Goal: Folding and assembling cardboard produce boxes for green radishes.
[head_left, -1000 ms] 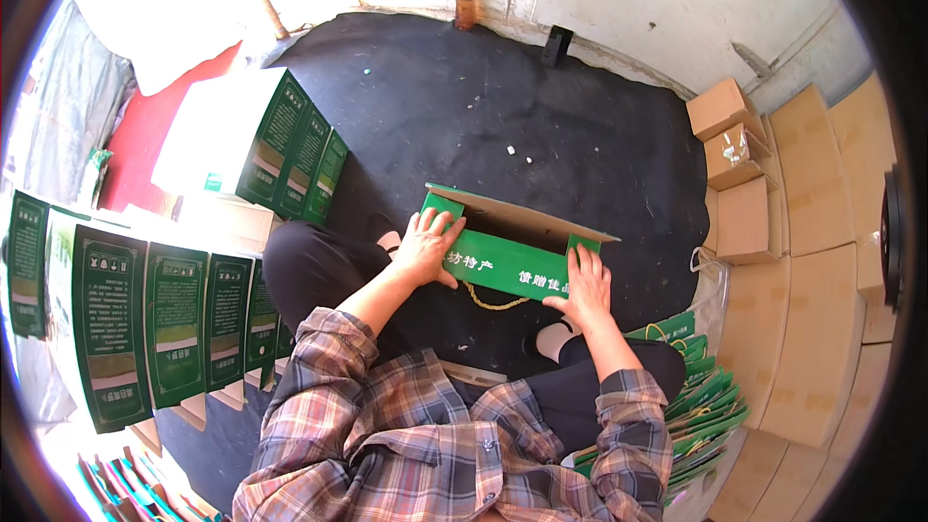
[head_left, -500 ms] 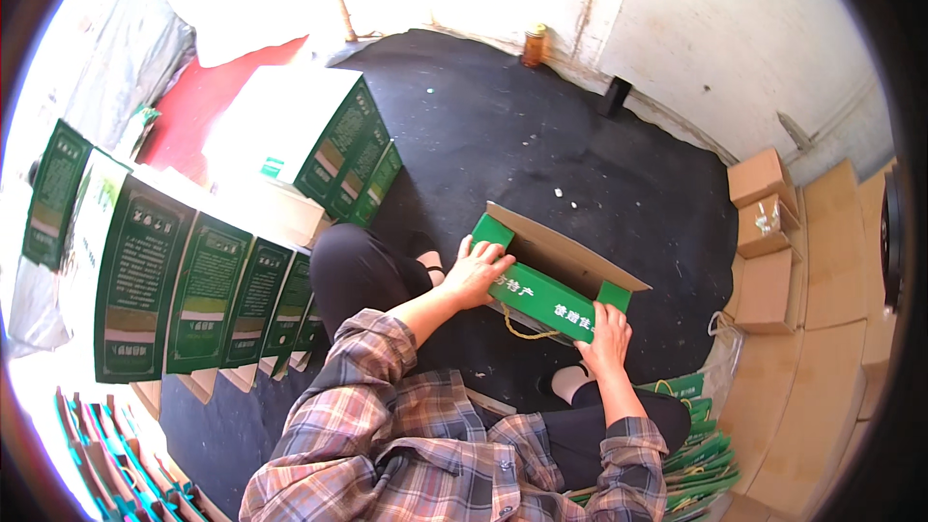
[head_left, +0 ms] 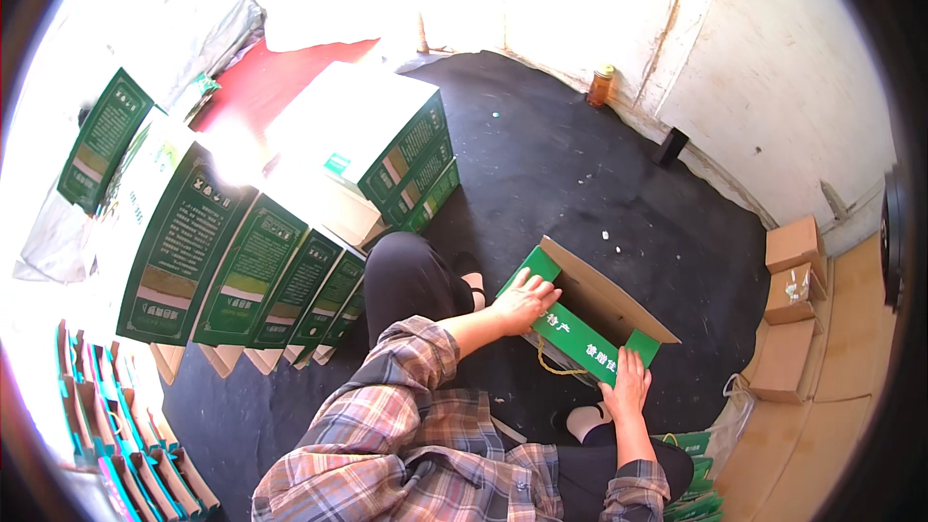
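Note:
In front of me a green cardboard gift box (head_left: 590, 340) stands tilted, with its top open and brown board showing inside. A far flap stands up, and small green end flaps show at both ends. My left hand (head_left: 525, 304) grips its near edge at the left end, fingers over the top. At the right end, my right hand (head_left: 628, 385) holds the same near panel, fingers on its edge and thumb on the front. A yellow rope handle (head_left: 557, 367) hangs from the near side between my hands.
Several standing green boxes (head_left: 246, 266) line my left, with a stack of white-and-green boxes (head_left: 406, 159) behind. Open cartons (head_left: 145, 445) fill the lower left. Flat green boxes (head_left: 701, 474) lie by my right knee. Brown cartons (head_left: 785, 358) stand right. An amber jar (head_left: 600, 87) sits by the wall.
The view has turned left, so the surroundings appear shifted right. Both hands keep hold of the green box, which sits slightly lower and more to the right in the picture.

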Demonstrator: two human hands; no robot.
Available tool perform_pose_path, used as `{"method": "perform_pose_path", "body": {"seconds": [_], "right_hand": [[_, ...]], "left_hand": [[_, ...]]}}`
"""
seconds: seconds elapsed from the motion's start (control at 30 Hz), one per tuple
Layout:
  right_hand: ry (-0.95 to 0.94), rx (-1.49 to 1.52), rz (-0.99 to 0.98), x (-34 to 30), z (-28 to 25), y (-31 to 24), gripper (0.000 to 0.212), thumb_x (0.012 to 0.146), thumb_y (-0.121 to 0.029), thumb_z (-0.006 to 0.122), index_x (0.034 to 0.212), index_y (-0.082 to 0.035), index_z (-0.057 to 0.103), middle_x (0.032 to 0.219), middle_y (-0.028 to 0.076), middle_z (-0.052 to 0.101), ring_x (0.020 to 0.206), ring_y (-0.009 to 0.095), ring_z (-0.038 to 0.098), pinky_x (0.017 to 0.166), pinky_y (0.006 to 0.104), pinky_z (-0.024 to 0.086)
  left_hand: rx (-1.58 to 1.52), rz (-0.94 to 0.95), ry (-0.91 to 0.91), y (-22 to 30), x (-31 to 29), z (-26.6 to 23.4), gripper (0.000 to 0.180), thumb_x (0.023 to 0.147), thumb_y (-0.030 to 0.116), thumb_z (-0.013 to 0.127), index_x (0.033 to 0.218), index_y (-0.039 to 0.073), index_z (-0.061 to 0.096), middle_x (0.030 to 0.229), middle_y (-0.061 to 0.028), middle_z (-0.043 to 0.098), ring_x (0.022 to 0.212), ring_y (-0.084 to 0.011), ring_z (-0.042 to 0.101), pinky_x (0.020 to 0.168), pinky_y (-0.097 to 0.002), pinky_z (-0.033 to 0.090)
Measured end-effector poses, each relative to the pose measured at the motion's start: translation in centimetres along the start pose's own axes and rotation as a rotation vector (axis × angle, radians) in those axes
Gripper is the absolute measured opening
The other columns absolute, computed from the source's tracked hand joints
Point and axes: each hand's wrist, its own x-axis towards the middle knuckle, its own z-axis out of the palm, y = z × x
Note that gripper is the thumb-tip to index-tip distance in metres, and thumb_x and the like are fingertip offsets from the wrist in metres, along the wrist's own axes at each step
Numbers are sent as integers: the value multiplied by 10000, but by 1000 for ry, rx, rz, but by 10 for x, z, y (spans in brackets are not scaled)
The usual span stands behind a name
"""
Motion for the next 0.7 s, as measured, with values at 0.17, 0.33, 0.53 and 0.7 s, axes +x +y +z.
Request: {"method": "perform_pose_path", "body": {"seconds": [0.17,0.33,0.53,0.7], "right_hand": [[-64,-54,42,2,0,-2,890,709,-198,733,1439,-77,238,1493,130,253,1400,286,176,1106,513,173],[-12,90,21,0,-17,4,829,690,-198,742,1396,-61,331,1461,176,297,1374,338,225,1093,474,237],[292,353,91,-18,-91,36,495,748,-101,653,1221,-3,546,1339,194,462,1263,334,406,1054,398,322],[445,536,275,-59,-126,84,409,814,-51,595,1218,-8,552,1269,127,533,1162,229,501,903,310,423]], "left_hand": [[132,42,7,18,2,9,681,732,158,655,1363,123,400,1110,-49,461,1101,-225,446,984,-606,304],[98,27,-128,18,2,-10,708,699,179,704,1343,138,415,1088,-52,457,1109,-230,448,965,-649,312],[-131,-229,-115,16,8,-34,800,596,265,783,1291,80,432,1129,-89,469,1103,-283,459,903,-568,390],[-713,-573,49,1,16,-65,846,663,364,769,1331,11,389,1199,-183,463,1117,-335,461,930,-405,420]]}}
